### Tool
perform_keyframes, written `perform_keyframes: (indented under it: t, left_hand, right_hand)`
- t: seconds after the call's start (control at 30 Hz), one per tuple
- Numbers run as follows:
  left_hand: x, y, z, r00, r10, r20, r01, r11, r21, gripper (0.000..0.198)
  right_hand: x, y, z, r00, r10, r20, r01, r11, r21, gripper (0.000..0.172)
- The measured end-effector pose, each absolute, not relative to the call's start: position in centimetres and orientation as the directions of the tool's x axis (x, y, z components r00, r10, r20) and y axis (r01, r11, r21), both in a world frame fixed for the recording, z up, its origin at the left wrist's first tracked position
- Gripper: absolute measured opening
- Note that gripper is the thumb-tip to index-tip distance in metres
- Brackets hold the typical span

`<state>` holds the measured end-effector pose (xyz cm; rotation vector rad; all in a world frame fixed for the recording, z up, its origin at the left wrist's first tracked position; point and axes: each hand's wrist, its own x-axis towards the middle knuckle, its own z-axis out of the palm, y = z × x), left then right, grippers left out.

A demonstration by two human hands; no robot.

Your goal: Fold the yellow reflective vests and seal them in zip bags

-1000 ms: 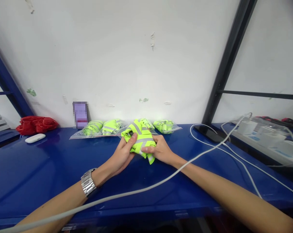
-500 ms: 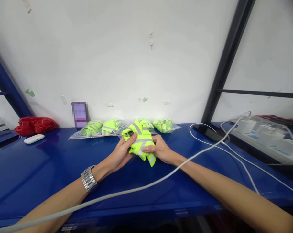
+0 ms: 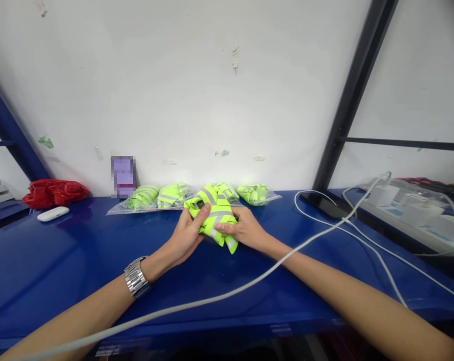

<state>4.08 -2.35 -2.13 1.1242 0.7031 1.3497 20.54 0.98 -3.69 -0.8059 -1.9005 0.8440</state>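
Note:
Between my two hands is a folded bundle of neon yellow reflective vest (image 3: 215, 213) with grey stripes, held above the blue table. My left hand (image 3: 187, 233) grips its left side, thumb on top, and wears a metal watch on the wrist. On the right side, my right hand (image 3: 245, 229) presses its thumb across the front, fingers behind and partly hidden. A loose striped end hangs from the bottom of the bundle. Behind it, several similar yellow bundles in clear bags, such as the bagged bundle (image 3: 252, 194), lie in a row along the wall.
A white cable (image 3: 227, 288) runs across in front of my forearms. On the blue table (image 3: 80, 260) are a red bundle (image 3: 56, 193), a white case (image 3: 53, 214) and a black phone (image 3: 322, 205). White chargers (image 3: 411, 213) sit at the right, and a pixelated phone-like object (image 3: 124, 176) leans on the wall.
Both hands and the yellow bundle have shifted slightly left. My grip on it stays much the same, and the things along the wall have not moved.

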Motion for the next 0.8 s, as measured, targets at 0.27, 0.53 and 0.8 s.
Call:
perform_keyframes:
  t: [0.27,0.53,0.8]
  left_hand:
    - [3.3,-0.9,-1.3,-0.273,0.796,0.541,-0.144,-0.59,0.795,0.05]
    - [4.7,-2.4,-1.3,-0.248,0.731,0.635,-0.023,-0.66,0.751,0.039]
    - [5.7,-3.1,-1.3,-0.162,0.802,0.575,-0.171,-0.596,0.784,0.036]
  right_hand:
    - [20.5,-0.5,-2.2,-0.091,0.879,0.468,0.458,0.455,-0.764,0.041]
    - [17.7,-1.9,-2.9,-0.284,0.894,0.346,-0.381,0.226,-0.897,0.04]
    - [17.3,-2.3,-2.8,-0.171,0.941,0.293,-0.537,0.161,-0.828,0.046]
